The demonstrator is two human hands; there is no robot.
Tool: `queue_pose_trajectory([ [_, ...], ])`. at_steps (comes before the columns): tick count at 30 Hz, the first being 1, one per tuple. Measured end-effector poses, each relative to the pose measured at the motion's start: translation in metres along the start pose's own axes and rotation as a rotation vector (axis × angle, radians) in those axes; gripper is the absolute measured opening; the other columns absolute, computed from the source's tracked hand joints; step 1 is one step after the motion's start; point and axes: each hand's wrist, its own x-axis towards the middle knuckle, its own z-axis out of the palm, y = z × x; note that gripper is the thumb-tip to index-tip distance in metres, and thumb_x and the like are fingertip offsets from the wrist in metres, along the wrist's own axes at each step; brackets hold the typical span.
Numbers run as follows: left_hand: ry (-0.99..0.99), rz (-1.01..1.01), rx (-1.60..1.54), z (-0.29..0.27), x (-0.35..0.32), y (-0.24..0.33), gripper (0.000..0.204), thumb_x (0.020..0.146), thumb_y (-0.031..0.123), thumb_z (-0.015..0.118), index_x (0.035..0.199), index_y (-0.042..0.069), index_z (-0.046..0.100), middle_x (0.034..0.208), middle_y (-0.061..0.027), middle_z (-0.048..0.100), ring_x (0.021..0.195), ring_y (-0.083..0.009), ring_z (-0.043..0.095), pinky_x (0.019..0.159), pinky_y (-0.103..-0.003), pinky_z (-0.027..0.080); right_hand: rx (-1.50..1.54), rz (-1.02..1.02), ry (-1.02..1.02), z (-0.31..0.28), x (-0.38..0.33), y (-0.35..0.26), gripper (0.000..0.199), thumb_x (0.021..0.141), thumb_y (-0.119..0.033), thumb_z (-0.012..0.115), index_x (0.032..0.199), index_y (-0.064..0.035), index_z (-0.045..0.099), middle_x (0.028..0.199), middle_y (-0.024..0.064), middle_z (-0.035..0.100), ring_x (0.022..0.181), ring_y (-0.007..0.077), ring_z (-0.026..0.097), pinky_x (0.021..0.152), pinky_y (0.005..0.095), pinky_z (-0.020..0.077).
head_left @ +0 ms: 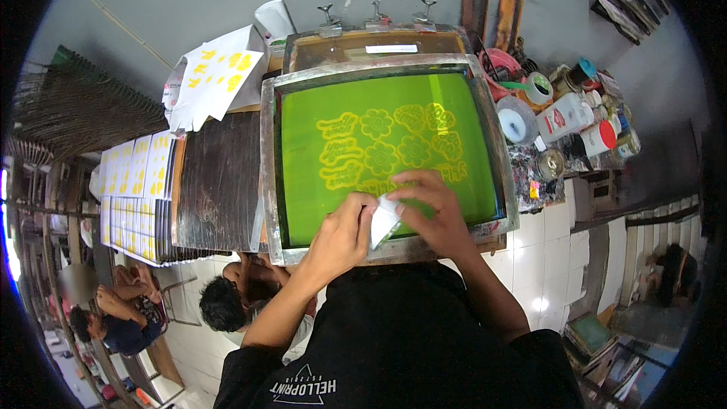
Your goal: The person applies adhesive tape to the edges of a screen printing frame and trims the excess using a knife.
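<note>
A small folded white piece, paper or cloth [385,221], is held over the near edge of a screen printing frame [269,174]. My left hand [341,233] pinches its left side between thumb and fingers. At its upper right corner, my right hand [435,212] has curved fingers and a thumb closed on it. Under the hands lies the frame's green mesh [318,220], bearing yellowish flower and lettering outlines. Part of that pattern is hidden by my right hand.
Clamps [376,15] line the far side. Left are printed sheets [216,79], a dark board [219,182] and stacked prints [136,174]. Bottles and jars [564,117] crowd the right, beside a pink basin [500,64]. A person [227,304] sits low at left; another [121,326] is farther off.
</note>
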Motion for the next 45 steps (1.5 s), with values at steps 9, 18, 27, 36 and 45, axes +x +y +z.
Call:
queue_pose_trajectory([
  [9,0.117,0.125,0.076,0.011,-0.015,0.006,0.02,0.095,0.003,0.066,0.114,-0.001,0.061,0.088,-0.0178,0.067,0.071,-0.0308,0.069,0.063,-0.042,0.054,-0.102,0.206,0.119,0.021,-0.027,-0.047,0.016,0.089,-0.01,0.076,0.102,-0.0006,0.072,0.094,0.0125,0.069,0.089,0.0279,0.066,0.079,0.0371,0.0524],
  [18,-0.367,-0.288,-0.605,-0.015,-0.027,-0.007,0.017,0.097,0.015,0.069,0.091,-0.002,0.067,0.075,0.0006,0.063,0.07,-0.0049,0.053,0.062,-0.023,0.04,-0.014,0.705,0.155,-0.006,-0.08,-0.02,0.023,0.098,-0.024,0.067,0.099,-0.0009,0.071,0.089,0.0163,0.072,0.084,0.0302,0.071,0.077,0.0425,0.0533],
  [27,-0.453,-0.337,-0.344,-0.004,-0.02,-0.014,0.014,0.092,0.011,0.073,0.088,0.0,0.066,0.066,0.0024,0.058,0.06,-0.0037,0.046,0.052,-0.025,0.035,-0.473,0.841,0.37,-0.127,-0.111,0.035,0.009,0.088,-0.008,0.074,0.088,0.0004,0.074,0.082,0.0172,0.072,0.073,0.0281,0.068,0.072,0.0371,0.0527],
  [36,-0.408,-0.364,-0.26,0.001,-0.018,-0.009,0.015,0.091,0.013,0.073,0.088,-0.002,0.068,0.067,-0.0029,0.06,0.057,-0.0069,0.048,0.052,-0.028,0.039,-0.743,0.504,0.528,-0.097,-0.13,0.055,0.013,0.087,-0.01,0.077,0.097,-0.0015,0.076,0.087,0.015,0.068,0.08,0.0323,0.066,0.073,0.041,0.0531],
  [45,-0.412,-0.302,-0.206,0.0,-0.013,-0.002,0.016,0.09,0.014,0.072,0.089,-0.001,0.069,0.067,-0.0074,0.062,0.058,-0.0116,0.052,0.055,-0.031,0.043,-0.266,0.764,0.691,-0.106,-0.148,0.082,0.034,0.095,-0.033,0.074,0.101,0.0015,0.074,0.087,0.0126,0.067,0.081,0.018,0.062,0.076,0.0326,0.0499],
])
